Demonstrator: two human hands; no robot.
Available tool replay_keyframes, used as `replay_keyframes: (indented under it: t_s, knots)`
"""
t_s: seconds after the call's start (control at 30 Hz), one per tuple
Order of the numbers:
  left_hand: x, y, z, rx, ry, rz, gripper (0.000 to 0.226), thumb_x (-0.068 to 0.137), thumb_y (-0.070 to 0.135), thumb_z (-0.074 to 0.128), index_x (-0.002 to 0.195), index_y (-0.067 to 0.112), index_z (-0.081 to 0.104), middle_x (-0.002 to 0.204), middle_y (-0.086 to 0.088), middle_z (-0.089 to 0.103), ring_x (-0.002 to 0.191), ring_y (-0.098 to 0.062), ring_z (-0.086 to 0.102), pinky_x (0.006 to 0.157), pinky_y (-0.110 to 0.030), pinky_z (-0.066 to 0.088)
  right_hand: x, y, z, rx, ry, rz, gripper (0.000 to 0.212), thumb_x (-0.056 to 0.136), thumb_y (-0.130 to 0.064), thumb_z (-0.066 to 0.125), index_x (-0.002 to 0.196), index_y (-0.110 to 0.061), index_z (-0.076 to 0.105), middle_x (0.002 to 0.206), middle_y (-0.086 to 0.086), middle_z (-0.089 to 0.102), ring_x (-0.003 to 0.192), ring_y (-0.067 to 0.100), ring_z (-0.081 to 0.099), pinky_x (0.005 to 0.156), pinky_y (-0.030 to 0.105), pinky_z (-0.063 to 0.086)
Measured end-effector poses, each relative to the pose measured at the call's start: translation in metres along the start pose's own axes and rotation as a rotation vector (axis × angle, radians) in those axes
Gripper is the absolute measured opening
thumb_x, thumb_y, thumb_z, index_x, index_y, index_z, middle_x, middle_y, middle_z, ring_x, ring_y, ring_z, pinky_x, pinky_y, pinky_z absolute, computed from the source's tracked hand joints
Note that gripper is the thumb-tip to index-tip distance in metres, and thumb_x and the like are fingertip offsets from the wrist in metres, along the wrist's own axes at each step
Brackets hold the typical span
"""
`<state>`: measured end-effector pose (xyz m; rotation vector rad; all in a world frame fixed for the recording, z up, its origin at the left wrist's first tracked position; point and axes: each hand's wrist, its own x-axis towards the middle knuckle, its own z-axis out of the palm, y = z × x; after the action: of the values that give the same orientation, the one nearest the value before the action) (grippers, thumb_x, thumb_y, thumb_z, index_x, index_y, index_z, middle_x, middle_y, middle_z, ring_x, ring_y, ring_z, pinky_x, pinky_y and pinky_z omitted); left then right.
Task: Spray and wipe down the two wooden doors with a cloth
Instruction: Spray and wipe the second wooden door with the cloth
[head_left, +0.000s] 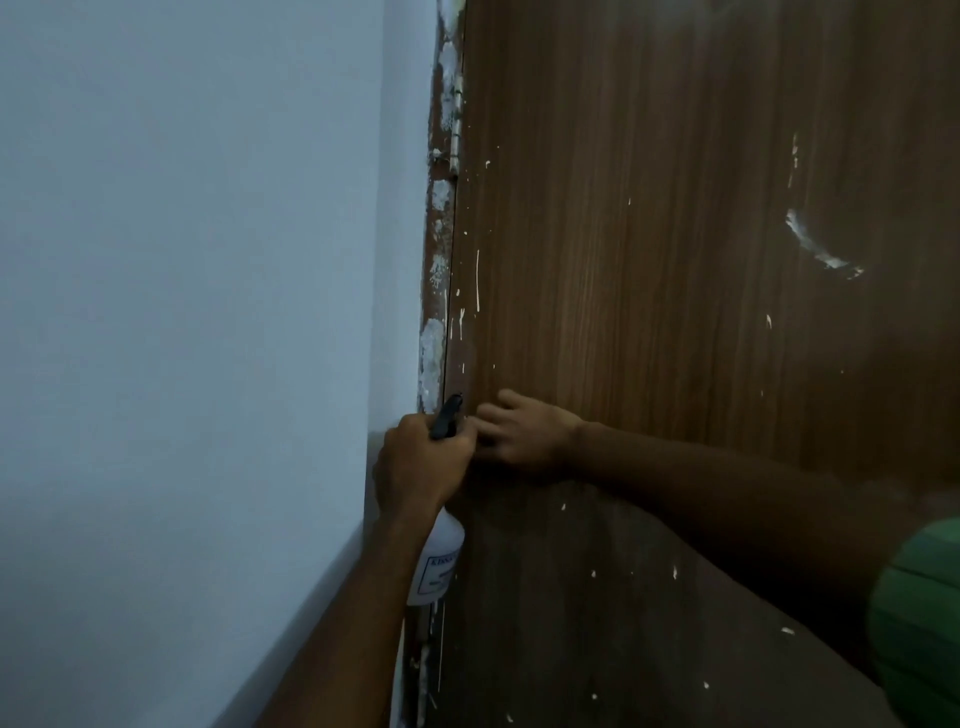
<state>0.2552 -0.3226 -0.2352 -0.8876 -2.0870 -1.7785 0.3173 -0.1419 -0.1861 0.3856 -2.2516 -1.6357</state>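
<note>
A brown wooden door (675, 260) with white paint splatters fills the right of the head view. My left hand (415, 462) grips the neck of a white spray bottle (439, 558) with a black trigger head (448, 415), held close to the door's hinge edge. My right hand (524, 434) reaches across in front of the door, its fingers touching the bottle's head next to my left hand. No cloth shows in the frame.
A pale blue-white wall (182, 312) takes up the left half. The door frame (436, 260) between wall and door is patched with white filler, with a hinge (457, 130) near the top. A green sleeve (919, 613) sits at the lower right.
</note>
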Motion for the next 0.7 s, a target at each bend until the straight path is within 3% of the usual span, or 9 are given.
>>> replay_keyframes:
  t_s: [0.13,0.2,0.3,0.43,0.5,0.57,0.6,0.63,0.7]
  knots:
    - [0.000,-0.003,0.003,-0.056,-0.034,-0.104,0.038,0.089,0.055,0.065,0.082,0.019,0.076,0.066,0.004,0.075,0.067,-0.019,0.073,0.078,-0.043,0.063,0.013,0.027,-0.019,0.153,0.208,0.624,0.058,0.087,-0.033,0.070,0.140,-0.018,0.053,0.136,0.015,0.049,0.115,0.033,0.050,0.092,0.048,0.044]
    - [0.000,-0.002,0.006,-0.055,-0.011,-0.143,0.044,0.082,0.061,0.064,0.089,0.019,0.075,0.073,0.001,0.075,0.073,-0.024,0.073,0.079,-0.044,0.063,0.019,0.041,-0.027,0.164,0.256,0.750,0.046,0.090,-0.029,0.066,0.133,-0.016,0.056,0.128,0.014,0.050,0.107,0.030,0.049,0.086,0.045,0.043]
    - [-0.002,-0.001,0.008,-0.050,0.022,-0.163,0.046,0.080,0.062,0.065,0.093,0.019,0.074,0.081,-0.003,0.074,0.078,-0.028,0.072,0.079,-0.045,0.063,0.025,0.043,-0.031,0.150,0.313,0.731,0.040,0.089,-0.027,0.064,0.126,-0.013,0.059,0.124,0.014,0.050,0.103,0.030,0.049,0.082,0.044,0.042]
    - [-0.003,-0.003,0.010,-0.072,0.023,-0.068,0.052,0.072,0.070,0.054,0.081,0.023,0.074,0.072,0.004,0.074,0.070,-0.023,0.073,0.074,-0.047,0.064,0.025,0.031,-0.017,0.155,0.273,0.729,0.049,0.084,-0.031,0.071,0.129,-0.015,0.060,0.130,0.014,0.050,0.109,0.031,0.048,0.086,0.046,0.044]
    - [-0.003,-0.004,0.007,-0.090,0.045,-0.025,0.051,0.076,0.069,0.054,0.075,0.022,0.073,0.067,0.002,0.073,0.064,-0.022,0.072,0.070,-0.047,0.064,0.028,0.020,-0.014,0.116,0.203,0.446,0.052,0.086,-0.034,0.074,0.134,-0.019,0.061,0.139,0.015,0.049,0.120,0.032,0.048,0.093,0.047,0.045]
    - [-0.003,-0.003,0.003,-0.080,0.076,0.018,0.047,0.084,0.064,0.057,0.074,0.021,0.074,0.065,0.002,0.072,0.062,-0.021,0.070,0.068,-0.047,0.064,0.027,0.013,-0.013,-0.001,-0.059,0.000,0.050,0.095,-0.029,0.067,0.142,-0.019,0.056,0.154,0.015,0.041,0.137,0.034,0.042,0.105,0.048,0.042]
    - [-0.004,-0.003,0.000,-0.084,0.091,0.028,0.045,0.087,0.061,0.059,0.073,0.021,0.074,0.065,0.002,0.071,0.062,-0.020,0.070,0.068,-0.047,0.063,0.027,0.017,-0.016,-0.077,-0.109,-0.098,0.050,0.097,-0.027,0.065,0.145,-0.019,0.053,0.157,0.015,0.038,0.140,0.034,0.040,0.108,0.048,0.041]
    - [-0.003,-0.002,-0.001,-0.091,0.100,0.033,0.046,0.087,0.061,0.059,0.072,0.021,0.074,0.064,0.002,0.071,0.062,-0.020,0.070,0.068,-0.047,0.063,0.029,0.027,-0.018,-0.121,-0.070,-0.043,0.051,0.095,-0.028,0.067,0.144,-0.020,0.054,0.155,0.016,0.041,0.137,0.034,0.044,0.105,0.048,0.043]
    - [-0.001,-0.003,-0.002,-0.107,0.102,0.037,0.052,0.079,0.066,0.053,0.069,0.020,0.074,0.062,0.001,0.071,0.061,-0.019,0.070,0.068,-0.046,0.062,0.037,0.048,-0.025,-0.074,0.085,0.342,0.053,0.088,-0.031,0.071,0.137,-0.017,0.058,0.144,0.018,0.049,0.122,0.034,0.052,0.093,0.048,0.049]
